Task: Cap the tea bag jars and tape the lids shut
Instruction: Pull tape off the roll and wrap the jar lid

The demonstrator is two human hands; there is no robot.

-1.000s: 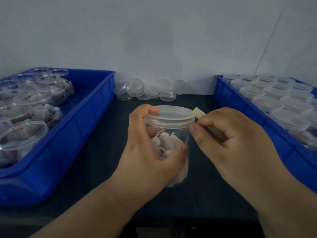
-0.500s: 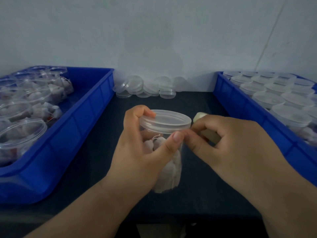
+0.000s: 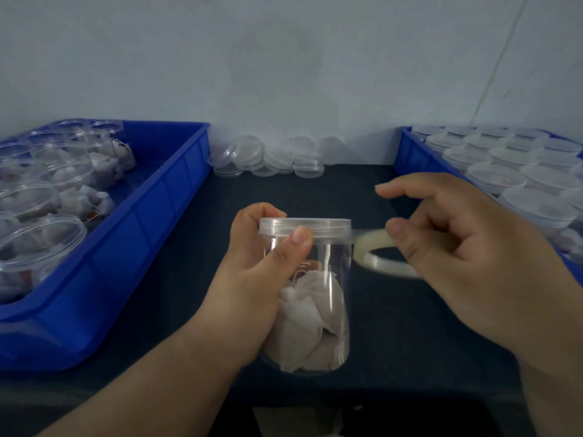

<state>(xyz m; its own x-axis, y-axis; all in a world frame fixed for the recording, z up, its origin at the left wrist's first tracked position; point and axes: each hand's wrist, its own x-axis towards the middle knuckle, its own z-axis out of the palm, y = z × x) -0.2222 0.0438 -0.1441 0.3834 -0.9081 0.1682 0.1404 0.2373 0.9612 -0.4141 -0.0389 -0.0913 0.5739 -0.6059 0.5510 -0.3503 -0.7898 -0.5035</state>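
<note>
tape roll (image 3: 367, 247) now just beside jar (image 3: 315, 310)

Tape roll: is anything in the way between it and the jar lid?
No, nothing visible. The tape roll in the right hand sits right beside the lid; the left hand holds the jar from the other side.

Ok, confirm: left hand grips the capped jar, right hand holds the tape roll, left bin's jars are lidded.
No: the head view shows the left bin's jars open, lidless. The left hand grips the capped jar, and the right hand holds the tape roll.
</note>
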